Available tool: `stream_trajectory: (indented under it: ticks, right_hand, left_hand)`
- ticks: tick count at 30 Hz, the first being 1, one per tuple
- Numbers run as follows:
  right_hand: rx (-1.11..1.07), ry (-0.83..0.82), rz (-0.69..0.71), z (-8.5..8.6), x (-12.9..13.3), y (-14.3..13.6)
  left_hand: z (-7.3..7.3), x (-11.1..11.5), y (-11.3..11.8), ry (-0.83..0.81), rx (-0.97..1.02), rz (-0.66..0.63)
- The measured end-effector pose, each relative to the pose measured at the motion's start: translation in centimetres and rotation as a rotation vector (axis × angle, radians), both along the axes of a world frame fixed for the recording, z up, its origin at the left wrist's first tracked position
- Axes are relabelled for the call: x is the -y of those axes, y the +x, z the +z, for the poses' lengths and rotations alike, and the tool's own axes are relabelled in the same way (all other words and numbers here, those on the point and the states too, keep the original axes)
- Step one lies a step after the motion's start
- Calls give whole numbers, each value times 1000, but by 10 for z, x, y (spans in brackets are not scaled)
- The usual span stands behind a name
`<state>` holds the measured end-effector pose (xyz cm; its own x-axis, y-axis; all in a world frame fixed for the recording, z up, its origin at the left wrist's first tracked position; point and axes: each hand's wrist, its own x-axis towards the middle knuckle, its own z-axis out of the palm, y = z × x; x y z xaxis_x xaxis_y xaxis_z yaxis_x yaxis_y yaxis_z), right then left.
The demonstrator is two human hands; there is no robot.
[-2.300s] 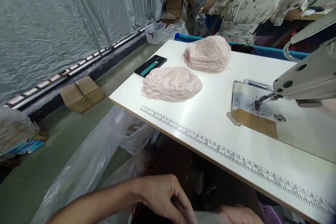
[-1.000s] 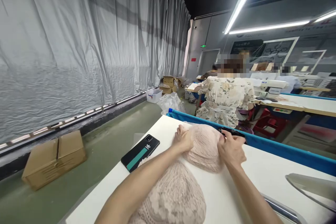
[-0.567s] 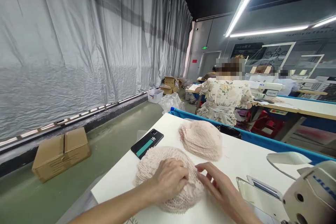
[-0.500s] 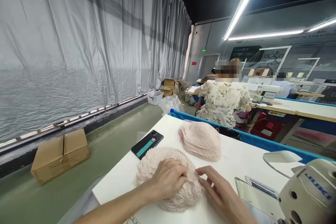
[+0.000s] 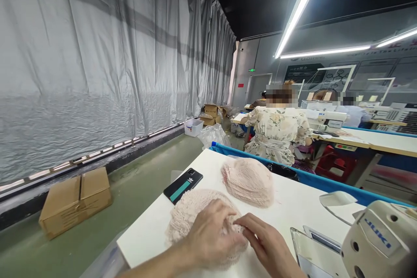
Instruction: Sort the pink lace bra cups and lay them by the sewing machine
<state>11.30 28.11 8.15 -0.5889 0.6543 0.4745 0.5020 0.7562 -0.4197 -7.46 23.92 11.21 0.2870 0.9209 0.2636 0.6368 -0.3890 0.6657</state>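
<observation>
1. Left hand (image 5: 210,234) lies palm down on the near stack of pink lace pieces (image 5: 190,217), fingers spread a little and curled into the lace, pressing it rather than gripping it
2. Right hand (image 5: 269,247) comes in from the right beside it, fingers loosely bent, fingertips (image 5: 243,222) touching the right edge of the same stack; whether they pinch a piece cannot be told
3. Both forearms rise from the bottom edge of the view, and the two hands nearly meet at the fingertips
4. Two stacks of lace are counted on the white sewing table (image 5: 302,208): the near one under the hands at the front left corner, and a far stack of pink lace (image 5: 249,181) just behind it, apart from the hands
5. One black phone (image 5: 183,185) with a teal stripe lies flat at the table's left edge, just beside the near stack
6. One sewing machine (image 5: 374,241), pale with blue lettering, stands at the lower right, near the right hand
7. One closed cardboard box (image 5: 76,200) sits on the green floor to the left, well apart from the table
8. More cardboard boxes (image 5: 210,113) and one white plastic tub (image 5: 193,127) stand farther back along the grey curtain (image 5: 97,61)
9. One person in a floral top (image 5: 276,132) is seated at the next table, back turned; at least one more person sits farther behind
</observation>
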Motion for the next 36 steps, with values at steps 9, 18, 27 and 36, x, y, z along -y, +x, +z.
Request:
stream_trajectory:
  ticks: [9, 18, 27, 36]
  right_hand:
    - [-167, 73, -67, -3, -5, -3]
    - [-125, 34, -287, -30, -4, -12]
    - [-194, 161, -349, -13, -9, -8]
    - [-587, 166, -581, 10, 96, 100]
  left_hand:
    - [-17, -9, 2, -71, 199, 111]
    - [-16, -21, -2, -186, 502, 167]
    - [-5, 2, 3, -179, 814, 197]
    - [23, 56, -5, -322, 1502, 373]
